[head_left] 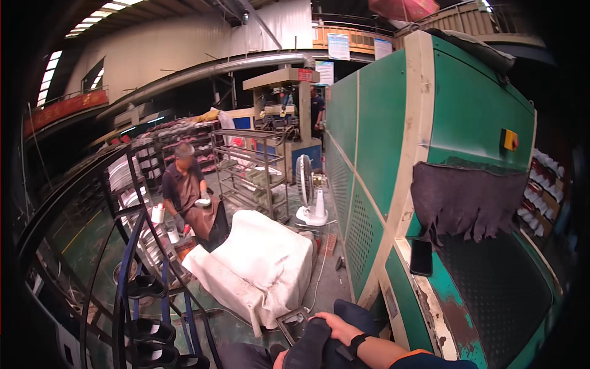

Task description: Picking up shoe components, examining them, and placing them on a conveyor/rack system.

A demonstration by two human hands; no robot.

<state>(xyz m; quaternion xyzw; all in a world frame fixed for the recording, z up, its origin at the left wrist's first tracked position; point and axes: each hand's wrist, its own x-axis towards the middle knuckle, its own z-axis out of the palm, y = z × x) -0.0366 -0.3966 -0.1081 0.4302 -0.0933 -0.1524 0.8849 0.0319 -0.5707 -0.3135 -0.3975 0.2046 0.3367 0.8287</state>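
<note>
At the lower edge, my right hand [335, 326] is closed over the top of a dark, soft-looking, shoe-shaped piece [307, 347]. A black band circles that wrist. Only a sliver of my left hand [279, 360] shows, pressed against the left side of the same piece; most of its fingers are cut off by the frame. Behind my right hand is another dark, rounded form [356, 315], which I cannot make out clearly. The lower part of the held piece is out of view.
On the left, a metal rack [126, 277] carries several black shoes [153, 330]. Ahead are a cloth-covered block [264, 252], a white fan [310, 190] and a seated person [187, 190]. A green machine [384, 135] with a black conveyor belt [498, 289] fills the right; a phone [421, 257] lies on its edge.
</note>
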